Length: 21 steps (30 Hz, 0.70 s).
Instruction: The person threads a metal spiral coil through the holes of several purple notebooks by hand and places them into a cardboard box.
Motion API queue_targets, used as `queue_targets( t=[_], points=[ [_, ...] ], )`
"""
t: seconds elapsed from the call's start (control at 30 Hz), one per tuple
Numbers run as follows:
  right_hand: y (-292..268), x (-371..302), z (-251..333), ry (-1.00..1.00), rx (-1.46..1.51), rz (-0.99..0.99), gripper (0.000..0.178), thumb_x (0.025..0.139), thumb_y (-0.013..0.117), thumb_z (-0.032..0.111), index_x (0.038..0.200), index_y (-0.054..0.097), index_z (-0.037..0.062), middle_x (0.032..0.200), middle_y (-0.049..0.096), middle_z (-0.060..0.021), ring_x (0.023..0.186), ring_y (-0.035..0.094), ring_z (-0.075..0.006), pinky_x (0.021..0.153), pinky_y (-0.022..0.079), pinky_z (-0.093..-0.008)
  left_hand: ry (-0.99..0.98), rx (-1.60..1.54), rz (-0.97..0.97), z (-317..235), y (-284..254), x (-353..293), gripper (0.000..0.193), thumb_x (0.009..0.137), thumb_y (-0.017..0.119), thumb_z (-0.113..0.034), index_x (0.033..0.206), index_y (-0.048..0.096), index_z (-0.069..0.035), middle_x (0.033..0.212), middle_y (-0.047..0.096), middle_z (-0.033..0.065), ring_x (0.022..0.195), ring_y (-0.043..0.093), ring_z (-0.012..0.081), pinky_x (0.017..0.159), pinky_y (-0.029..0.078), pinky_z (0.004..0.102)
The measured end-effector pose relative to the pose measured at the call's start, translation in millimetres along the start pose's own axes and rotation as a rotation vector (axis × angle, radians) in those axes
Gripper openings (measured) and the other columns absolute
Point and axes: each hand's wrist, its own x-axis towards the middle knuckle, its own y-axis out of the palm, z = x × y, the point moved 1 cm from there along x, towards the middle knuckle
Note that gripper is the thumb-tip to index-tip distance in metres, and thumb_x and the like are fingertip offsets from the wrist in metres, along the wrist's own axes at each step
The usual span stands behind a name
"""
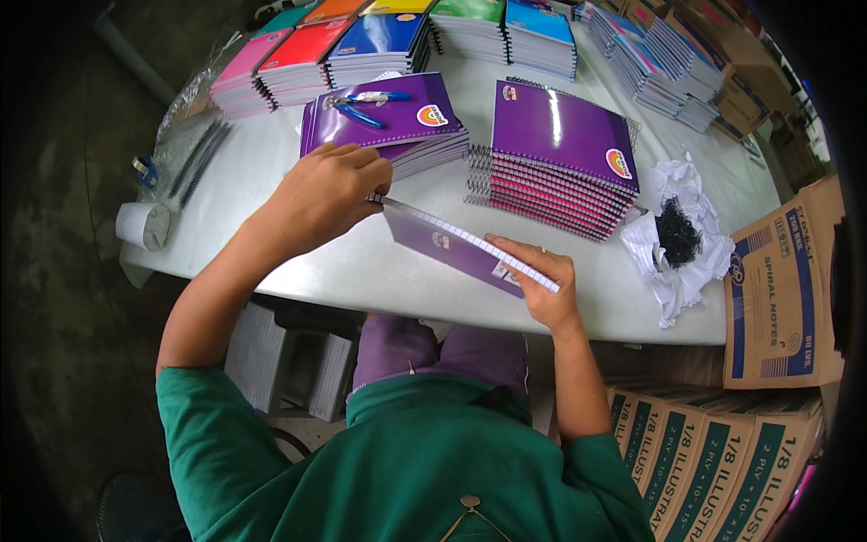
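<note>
Purple notebook [462, 259] is held tilted in the air over the near edge of the bench [415, 291], punched edge up. Much of its cover is in view; the far face is hidden, and the right hand covers its right end.

Right hand [548, 285]: clamped on the notebook's right end, thumb along the edge, other fingers mostly out of sight behind it.
Left hand [336, 191]: fingers bunched together at the left end of that edge. Small dark bit at the fingertips, maybe wire; can't tell whether it's pinching that or the pages.

Just beyond the left hand: purple stack [361, 134], partly covered by the hand, with blue-handled pliers [386, 96] lying on top. To its right, a taller purple stack [560, 126], wire coils poking out at its left side.

Right of that: crumpled white paper [646, 242] under a black wire tangle [677, 235]; individual strands unreadable.

Left side: dark coils [200, 161] in clear plastic, plus a white roll [143, 226]. Blue item [144, 172] above it too small to identify.

Far edge: coloured notebook stacks [379, 36], back row cut off by the frame. Lower right: cartons [713, 461], cropped at the dark rim.
</note>
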Motion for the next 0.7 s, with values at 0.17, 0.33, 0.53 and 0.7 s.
queue_targets(
  t=[0.17,0.33,0.53,0.7],
  points=[
    [3.3,-2.1,3.0,-0.027,-0.022,-0.009,0.044,0.073,0.055,-0.015,0.112,0.063,0.0035,0.11,0.064,-0.0126,0.099,0.063,-0.023,0.085,0.051,-0.028,0.038,-0.011,-0.057,1.1,5.6,-5.7,0.027,0.069,0.072,-0.012,0.09,0.057,-0.003,0.091,0.057,0.0084,0.093,0.054,0.025,0.081,0.042,0.0339],
    [6.3,-4.3,5.4,-0.06,-0.031,-0.02,0.04,0.072,0.055,-0.015,0.109,0.063,-0.0011,0.107,0.064,-0.0164,0.098,0.064,-0.0246,0.086,0.05,-0.0294,0.056,0.137,-0.197,-8.7,10.0,-4.2,0.023,0.067,0.073,-0.012,0.084,0.059,-0.006,0.09,0.058,0.0062,0.097,0.054,0.0248,0.083,0.042,0.0362],
    [9.0,-4.9,6.8,-0.129,-0.085,-0.031,0.037,0.072,0.055,-0.014,0.106,0.063,-0.003,0.105,0.065,-0.0181,0.096,0.065,-0.0262,0.083,0.052,-0.0302,-0.015,0.266,-0.326,-2.1,27.9,-12.9,0.059,0.068,0.073,-0.035,0.113,0.051,-0.005,0.123,0.046,0.0138,0.119,0.041,0.0322,0.101,0.025,0.0468],
    [17.7,-11.0,10.1,-0.107,-0.087,-0.067,0.041,0.07,0.055,-0.013,0.108,0.063,-0.0008,0.107,0.065,-0.016,0.098,0.064,-0.0268,0.085,0.052,-0.0307,0.037,0.145,-0.125,2.0,166.4,-53.9,0.107,0.074,0.038,-0.077,0.139,0.022,0.005,0.145,0.014,0.0301,0.137,0.003,0.0447,0.103,0.001,0.065]
  ],
)
